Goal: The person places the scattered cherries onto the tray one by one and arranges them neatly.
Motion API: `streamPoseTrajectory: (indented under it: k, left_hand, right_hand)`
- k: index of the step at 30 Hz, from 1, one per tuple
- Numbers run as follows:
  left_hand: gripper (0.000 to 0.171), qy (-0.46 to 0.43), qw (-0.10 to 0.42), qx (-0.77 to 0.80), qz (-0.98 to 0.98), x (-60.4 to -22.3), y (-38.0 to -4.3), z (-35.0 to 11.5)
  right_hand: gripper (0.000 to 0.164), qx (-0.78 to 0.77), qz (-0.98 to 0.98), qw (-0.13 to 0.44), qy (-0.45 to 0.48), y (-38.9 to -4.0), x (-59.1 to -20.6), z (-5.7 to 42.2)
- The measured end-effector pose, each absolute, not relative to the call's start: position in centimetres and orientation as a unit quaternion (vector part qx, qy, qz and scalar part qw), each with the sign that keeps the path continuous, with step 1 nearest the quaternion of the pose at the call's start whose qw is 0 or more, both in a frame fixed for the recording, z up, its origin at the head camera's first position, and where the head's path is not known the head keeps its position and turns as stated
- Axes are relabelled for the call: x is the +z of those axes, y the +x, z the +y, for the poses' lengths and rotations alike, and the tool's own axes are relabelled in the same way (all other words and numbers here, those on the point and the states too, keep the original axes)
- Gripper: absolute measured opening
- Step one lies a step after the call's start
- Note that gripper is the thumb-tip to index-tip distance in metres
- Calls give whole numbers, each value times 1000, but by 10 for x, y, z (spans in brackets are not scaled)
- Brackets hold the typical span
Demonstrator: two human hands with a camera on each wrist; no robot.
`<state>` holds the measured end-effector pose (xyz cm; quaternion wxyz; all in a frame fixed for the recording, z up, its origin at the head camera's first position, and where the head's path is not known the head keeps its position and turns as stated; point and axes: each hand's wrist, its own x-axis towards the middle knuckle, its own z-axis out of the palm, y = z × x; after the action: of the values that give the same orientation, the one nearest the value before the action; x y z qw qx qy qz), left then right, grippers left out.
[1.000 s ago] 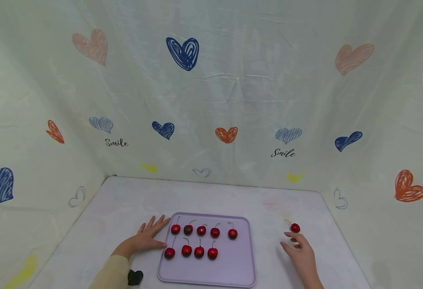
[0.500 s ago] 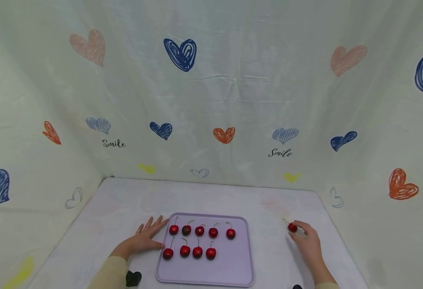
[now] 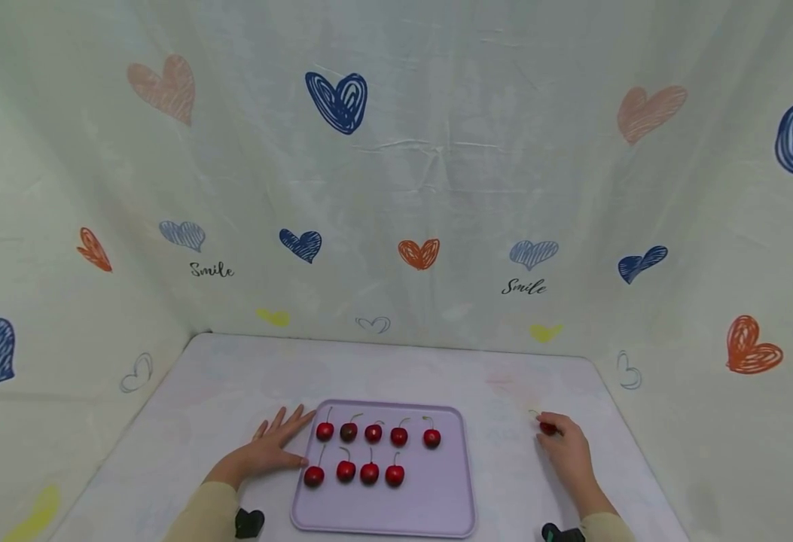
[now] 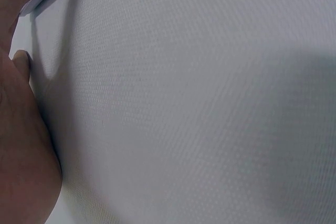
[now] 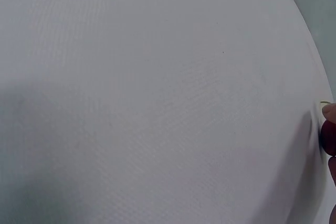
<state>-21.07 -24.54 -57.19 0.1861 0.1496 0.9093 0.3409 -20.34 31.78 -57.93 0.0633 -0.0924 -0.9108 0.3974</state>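
A red cherry (image 3: pixel 548 428) with a thin stem is pinched between the thumb and fingers of my right hand (image 3: pixel 570 454), at the right of the table. The same cherry (image 5: pixel 329 138) shows at the right edge of the right wrist view, partly covered by fingertips. My left hand (image 3: pixel 263 453) lies with spread fingers against the left edge of a lilac tray (image 3: pixel 430 512). On that tray, several stemmed cherries stand in two rows, the back row ending with a cherry (image 3: pixel 431 438) set a little apart and the front row with another cherry (image 3: pixel 394 475).
The white table (image 3: pixel 382 369) reaches back to a pale curtain (image 3: pixel 396 173) printed with hearts. Dark wrist-worn devices show near both wrists, one a black camera (image 3: pixel 250 523) by the left sleeve (image 3: pixel 206 512).
My right hand has reached to the loose cherry and closed its thumb and fingers on it. The left hand keeps its place at the tray; the head view has shifted slightly.
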Motion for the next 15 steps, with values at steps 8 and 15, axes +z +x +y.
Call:
streamPoseTrajectory:
  k: [8, 15]
  left_hand:
    - [91, 151, 186, 342, 909, -570, -210, -245]
    - [91, 152, 189, 336, 910, -570, -211, -244]
  right_hand:
    - [29, 380, -916, 88, -89, -201, -583, 322]
    - [29, 383, -913, 99, -97, -198, -583, 319]
